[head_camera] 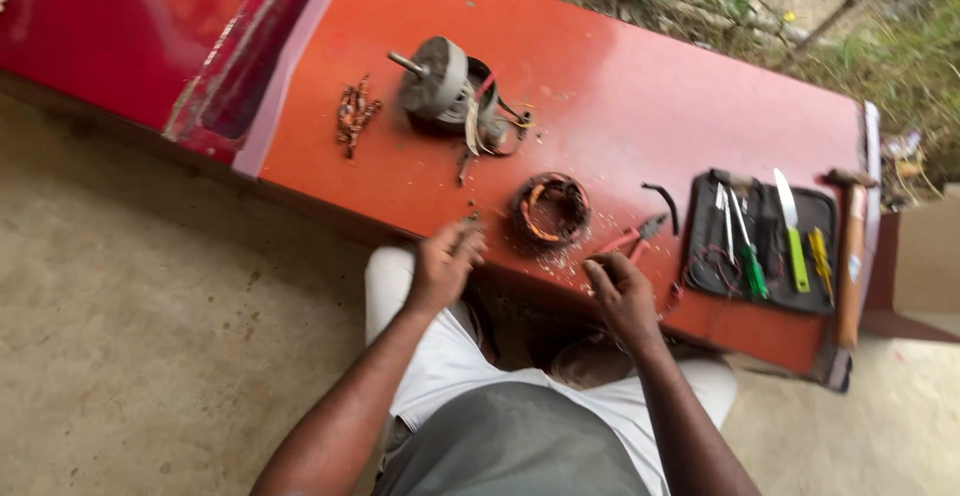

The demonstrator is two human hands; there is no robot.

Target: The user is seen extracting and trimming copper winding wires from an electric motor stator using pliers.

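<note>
My left hand [446, 261] rests at the near edge of the red panel [620, 86], fingers curled around a small dark piece that I cannot make out. My right hand [618, 291] lies at the same edge, fingers bent, just below red-handled pliers [632, 237]. Between both hands sits a round stator with copper windings [551, 209], ringed by small chips. Farther back stands a grey motor housing with a shaft and loose wires [447, 86]. A small heap of copper wire scraps [355, 113] lies to its left.
An open black tool pouch [765, 241] at the right holds a green-handled knife, screwdrivers and thin probes. A wooden-handled hammer [850, 251] lies along the panel's right end. A curved black piece [665, 203] lies near the pouch. Concrete floor at left, weeds behind.
</note>
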